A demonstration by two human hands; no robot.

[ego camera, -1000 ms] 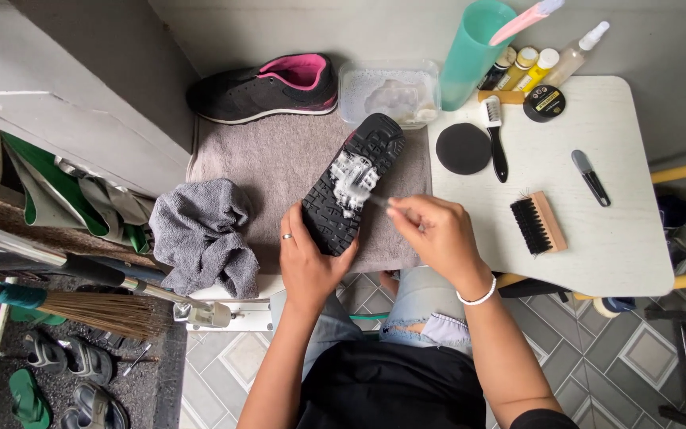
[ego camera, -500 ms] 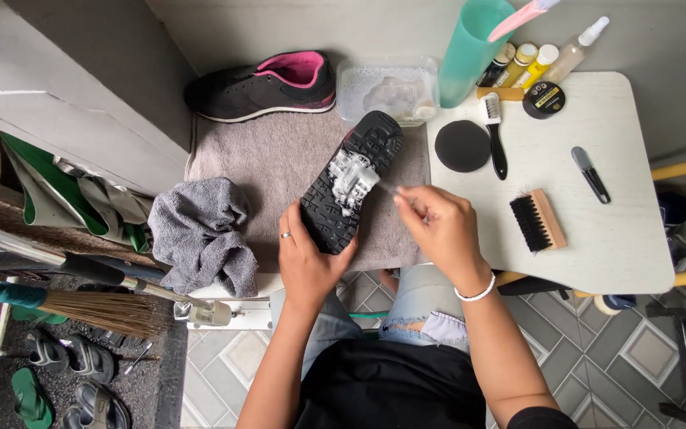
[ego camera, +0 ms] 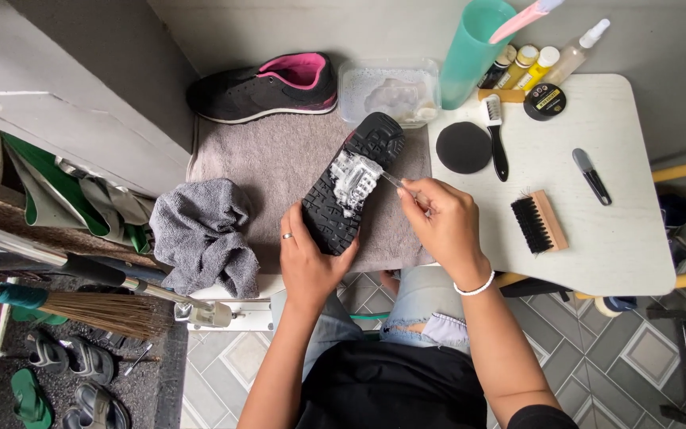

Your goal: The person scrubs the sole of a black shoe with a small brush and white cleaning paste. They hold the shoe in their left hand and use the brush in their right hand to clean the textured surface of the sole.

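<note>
Scrubbing foamy ridged rubber shoe sole [ego camera: 351,187] w/ thin brush [ego camera: 395,181].

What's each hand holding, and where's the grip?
Left hand grips the upturned black shoe at its lower end. Right hand pinches a small thin brush by its handle, tip at the soapy sole.

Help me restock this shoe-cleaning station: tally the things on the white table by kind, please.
Brushes: 2, black-handled and wooden
Bottles: 4, yellow-capped and clear
Cups: 1, teal
Round tins: 1
Black round pads: 1
Small dark tools: 1
Total: 10
</note>
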